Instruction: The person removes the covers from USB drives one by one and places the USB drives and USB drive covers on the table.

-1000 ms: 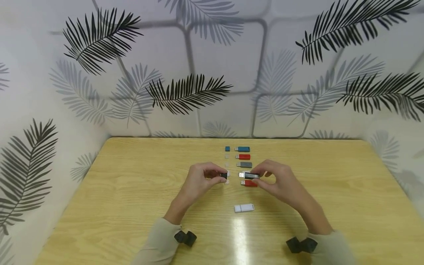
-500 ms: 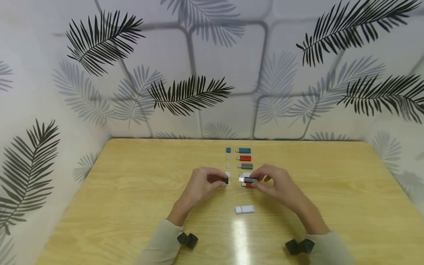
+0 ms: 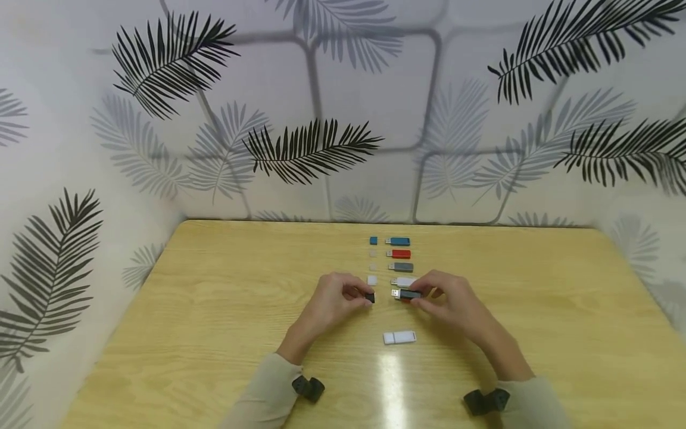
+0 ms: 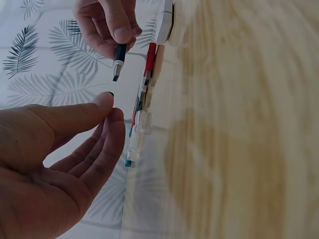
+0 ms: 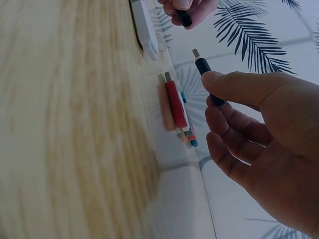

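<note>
My left hand [image 3: 333, 301] pinches a small black cap [image 5: 184, 18] between thumb and fingertips; in the head view little of it shows. With thumb and fingers, my right hand [image 3: 452, 298] holds a black USB flash drive [image 5: 203, 67], its metal plug bare and pointing at the cap. Cap and drive are apart, both raised above the table. Beneath the right hand a red USB drive [image 5: 174, 103] lies mostly hidden in the head view. Just beyond lies a white uncapped drive [image 3: 403, 282], its white cap [image 3: 372, 280] to the left.
Farther back lie a grey drive [image 3: 402, 267], a red drive [image 3: 399, 254] and a blue drive [image 3: 399, 241] in a column. A blue cap [image 3: 373, 241] and clear caps [image 3: 372, 254] line up left of them. A capped white drive [image 3: 399, 337] lies nearer on the wooden table [image 3: 214, 333].
Both hands have shifted slightly nearer to me with the cap and the black drive. The white drive and white cap behind them now show more fully; the lower red drive is more covered.
</note>
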Motion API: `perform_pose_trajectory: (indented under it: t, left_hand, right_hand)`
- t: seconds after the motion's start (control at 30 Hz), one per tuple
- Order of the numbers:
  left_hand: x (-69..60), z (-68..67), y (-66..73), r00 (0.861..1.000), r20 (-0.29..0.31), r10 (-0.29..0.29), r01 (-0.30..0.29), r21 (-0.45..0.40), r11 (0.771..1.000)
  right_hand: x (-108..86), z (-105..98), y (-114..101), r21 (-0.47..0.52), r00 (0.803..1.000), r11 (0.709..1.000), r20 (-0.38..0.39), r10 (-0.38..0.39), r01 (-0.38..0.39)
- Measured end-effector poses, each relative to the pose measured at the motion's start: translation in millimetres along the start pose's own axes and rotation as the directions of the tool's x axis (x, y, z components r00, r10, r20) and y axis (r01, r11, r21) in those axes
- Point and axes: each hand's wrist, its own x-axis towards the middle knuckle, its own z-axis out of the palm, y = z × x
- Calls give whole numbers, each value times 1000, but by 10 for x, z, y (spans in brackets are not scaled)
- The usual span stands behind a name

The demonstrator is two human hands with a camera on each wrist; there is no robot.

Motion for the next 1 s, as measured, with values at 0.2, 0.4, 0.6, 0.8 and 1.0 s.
perform_pose_trajectory:
  t: [0.2, 0.4, 0.6, 0.8, 1.0]
  left_hand:
    - [12, 18, -12, 999, 30, -28, 27, 34, 999]
    - [14, 38, 4, 995, 68, -67, 61, 81, 995]
    - [-4, 66, 4, 996, 47, -78, 73, 92, 993]
    - [-19, 87, 14, 994, 46, -104, 98, 110, 989]
    - [-32, 89, 5, 994, 41, -105, 99, 125, 987]
  right_hand:
    - [23, 14, 21, 9, 1000, 1000, 10, -1, 1]
    - [-3, 20, 13, -30, 999, 999, 15, 35, -35]
    - [-49, 40, -12, -39, 999, 998, 0, 51, -51]
    - [-128, 37, -38, -73, 990, 988, 10, 140, -139]
    - [-159, 61, -62, -95, 979, 975, 27, 202, -199]
